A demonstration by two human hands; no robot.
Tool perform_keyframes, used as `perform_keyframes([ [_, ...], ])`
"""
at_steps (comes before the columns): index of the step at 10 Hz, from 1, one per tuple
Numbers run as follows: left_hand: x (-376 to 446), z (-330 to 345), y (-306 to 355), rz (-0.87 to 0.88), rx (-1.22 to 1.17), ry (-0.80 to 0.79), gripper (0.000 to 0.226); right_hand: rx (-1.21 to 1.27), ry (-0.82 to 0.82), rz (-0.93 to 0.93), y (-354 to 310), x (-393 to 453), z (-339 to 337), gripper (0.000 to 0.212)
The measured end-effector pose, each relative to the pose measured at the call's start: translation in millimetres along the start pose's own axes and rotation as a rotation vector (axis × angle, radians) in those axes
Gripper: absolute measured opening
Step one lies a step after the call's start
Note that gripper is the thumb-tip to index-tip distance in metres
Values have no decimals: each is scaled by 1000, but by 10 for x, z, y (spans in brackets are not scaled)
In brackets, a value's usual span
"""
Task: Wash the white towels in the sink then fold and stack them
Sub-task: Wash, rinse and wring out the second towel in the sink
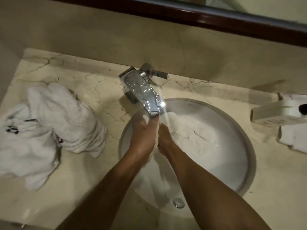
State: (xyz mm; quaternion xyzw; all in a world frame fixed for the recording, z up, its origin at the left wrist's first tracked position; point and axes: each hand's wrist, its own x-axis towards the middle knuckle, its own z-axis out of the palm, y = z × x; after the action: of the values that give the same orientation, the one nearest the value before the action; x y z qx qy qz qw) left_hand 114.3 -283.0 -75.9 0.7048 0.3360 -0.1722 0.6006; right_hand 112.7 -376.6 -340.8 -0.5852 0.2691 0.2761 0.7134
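Washing was under way and nothing was folded: both the left hand and right hand gripped a towel in the sink under the running tap, a crumpled pile waiting on the counter.

Bathroom: marble vanity, sink, faucet

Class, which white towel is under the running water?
The towel in the sink, gripped by both hands; the towel pile lies dry-side on the counter, left of the faucet.
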Motion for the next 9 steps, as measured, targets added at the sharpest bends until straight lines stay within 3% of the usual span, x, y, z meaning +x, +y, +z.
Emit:
perform_keyframes([
  [1,35,-205,-201,-16,-93,6,60,66,205,101,-991,-1000,345,25],
  [2,107,-246,-357,-67,-45,-1,45,186,173,230,-1201,-1240,372,29],
  [3,161,-233,-415,-107,-36,45,26,205,51,222,-1346,-1399,423,24],
  [4,276,-265,-464,-294,-279,-10,25,237,-28,187,-1507,-1573,475,26],
  [5,338,-228,-548,-435,-334,-96,55,151,9,45,-1630,-1782,602,27],
  [6,367,-91,-538,-383,-305,-74,38,-313,179,-166,-1496,-1758,810,23],
  [7,280,-152,-397,-323,-137,44,37,-485,275,-264,-1277,-1590,899,29],
  [8,300,-220,-503,-226,2,106,40,-476,219,-116,-1090,-1353,864,59],
  [9,226,-158,-448,-171,38,73,37,-423,191,-14,-920,-1155,706,66],
])
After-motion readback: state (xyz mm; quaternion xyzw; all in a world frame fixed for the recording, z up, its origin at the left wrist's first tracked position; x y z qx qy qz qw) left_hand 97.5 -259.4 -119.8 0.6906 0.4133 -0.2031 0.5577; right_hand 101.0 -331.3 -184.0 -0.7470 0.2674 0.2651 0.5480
